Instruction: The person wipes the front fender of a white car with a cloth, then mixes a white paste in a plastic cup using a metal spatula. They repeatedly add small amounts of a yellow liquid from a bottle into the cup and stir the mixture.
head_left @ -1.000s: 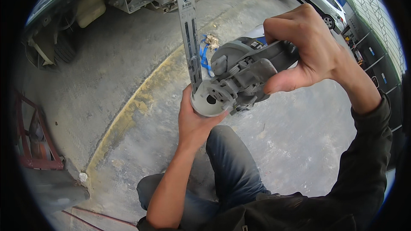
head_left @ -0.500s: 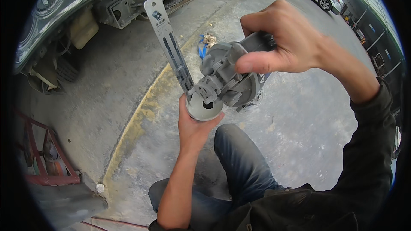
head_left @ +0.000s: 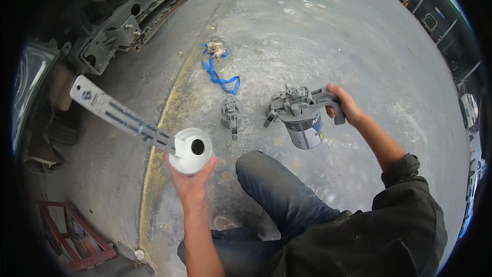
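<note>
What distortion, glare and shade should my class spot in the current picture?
Head view: fisheye distortion, with black corners and a curving yellow floor stripe; head view: pale reflections on the headlight at left; head view: deep shade around the tyre near it; head view: white cup bright against its dark opening.

Landmark: canister point(head_left: 232, 115) on the floor point(head_left: 328, 46). Left of it and nearer the person: cup point(head_left: 185, 164) in the left hand point(head_left: 192, 187), mixing stick point(head_left: 115, 113) with one end in it, the other pointing leftward and away. Right of canister: can point(head_left: 306, 131), right hand point(head_left: 347, 106) on its handle. Just behind: strap point(head_left: 218, 78), then crumpled lump point(head_left: 217, 50). Far left, behind: vehicle frame point(head_left: 110, 43). Far left, nearer the person: rack point(head_left: 77, 264). Before canister: knee point(head_left: 259, 166).
</note>
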